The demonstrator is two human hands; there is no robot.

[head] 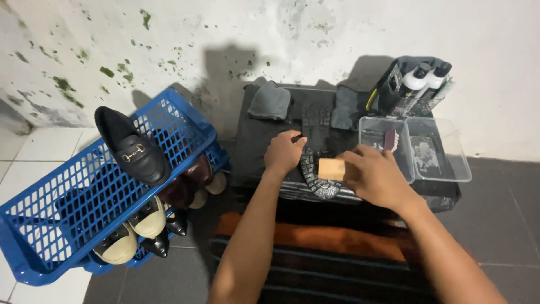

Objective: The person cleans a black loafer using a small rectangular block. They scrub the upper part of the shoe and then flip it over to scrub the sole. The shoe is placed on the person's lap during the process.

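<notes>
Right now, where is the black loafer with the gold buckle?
The black loafer with the gold buckle lies at the left of the head view, on the tilted blue plastic crate, above other shoes.

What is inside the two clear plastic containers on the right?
The left clear container holds a brush, partly covered by the right hand. The right clear container shows only a pale residue; nothing more is discernible.

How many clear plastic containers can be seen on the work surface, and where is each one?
2. One clear container holding a brush stands just beyond the right hand; the second container touches its right side, below the bottles.
</notes>
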